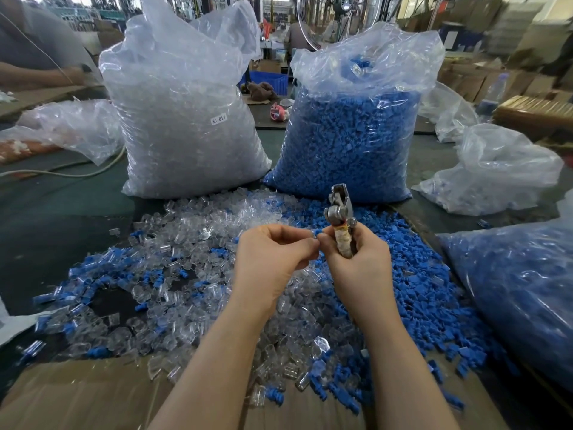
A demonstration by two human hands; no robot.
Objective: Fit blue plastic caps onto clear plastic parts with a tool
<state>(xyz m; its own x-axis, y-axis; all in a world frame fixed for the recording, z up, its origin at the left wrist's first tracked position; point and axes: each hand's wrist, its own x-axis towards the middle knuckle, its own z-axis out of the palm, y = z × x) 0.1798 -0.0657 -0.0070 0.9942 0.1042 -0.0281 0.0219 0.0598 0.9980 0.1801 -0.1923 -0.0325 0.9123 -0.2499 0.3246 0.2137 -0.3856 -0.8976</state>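
Bare forearms, no sleeves/gloves, both hands (273,259)

I observe both forearms extended forward and converging, the left hand (273,256) with fingers curled and fingertips pinched together, the right hand (356,259) fisted, thumb tip meeting the left fingertips.

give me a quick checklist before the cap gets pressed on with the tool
1. Tool in hand: ok, right hand grips its wrapped handle, head pointing up.
2. Blue cap picked: ok, pinched between the fingertips of both hands.
3. Clear part in left hand: cannot tell, fingers hide it.
4. Cap seated straight on the part: cannot tell.
5. Piece placed in tool's head: not ok, head stands empty above the hands.
6. Supply within reach: ok, loose parts pile lies under the hands.
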